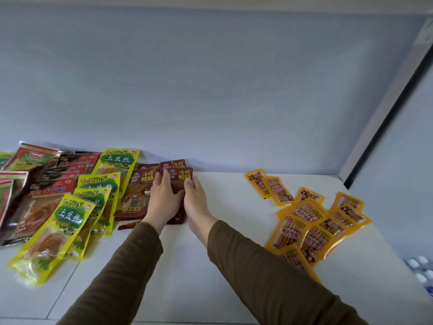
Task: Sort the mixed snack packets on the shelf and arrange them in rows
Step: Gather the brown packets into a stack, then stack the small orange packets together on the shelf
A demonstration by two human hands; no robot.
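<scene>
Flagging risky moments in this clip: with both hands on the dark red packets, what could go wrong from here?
1. The dark red packets overlap loosely, so squaring them could slide one under the yellow-green TuDouSi packets.
2. The right sleeve lies over the orange packets; pulling back might drag them out of place.

My sleeves are olive-brown. Dark red packets with yellow lettering, yellow-and-green packets toward the white shelf's left edge, orange-yellow packets toward its right edge.
</scene>
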